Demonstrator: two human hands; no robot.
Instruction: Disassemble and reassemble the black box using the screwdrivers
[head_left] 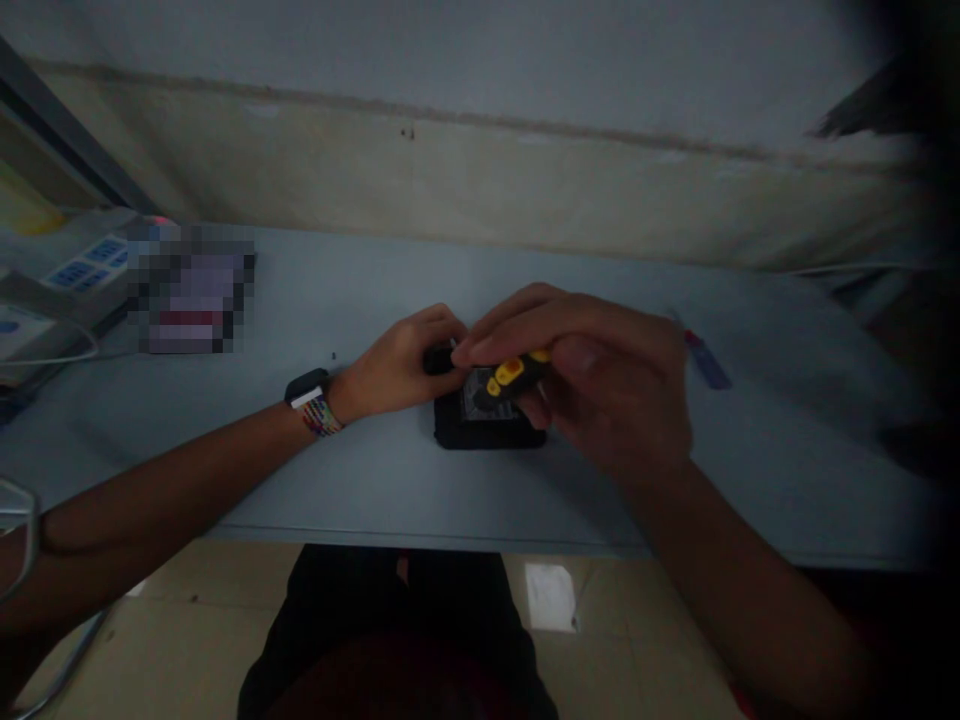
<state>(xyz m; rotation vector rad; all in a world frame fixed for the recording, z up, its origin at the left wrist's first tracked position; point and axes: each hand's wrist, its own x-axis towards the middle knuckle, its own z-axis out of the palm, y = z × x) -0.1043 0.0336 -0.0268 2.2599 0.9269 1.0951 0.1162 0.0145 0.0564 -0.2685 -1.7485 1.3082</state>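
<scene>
A black box-like device [487, 437] with a printed label on its top lies on the grey table. My left hand [405, 362] is closed on its far left side, and a dark piece shows between thumb and fingers. My right hand [622, 385] grips a yellow and black screwdriver [517, 374] over the device. The handle end faces me, and the hand and handle hide the tip, so I cannot tell exactly where it touches.
A tiny dark bit [334, 356], perhaps a screw, lies left of my left hand. A slim object with a blue-purple end [708, 364] lies to the right. At the left are a pixelated item [196, 300], a white box with blue labels [94, 265] and cables. A wall [450, 180] stands behind.
</scene>
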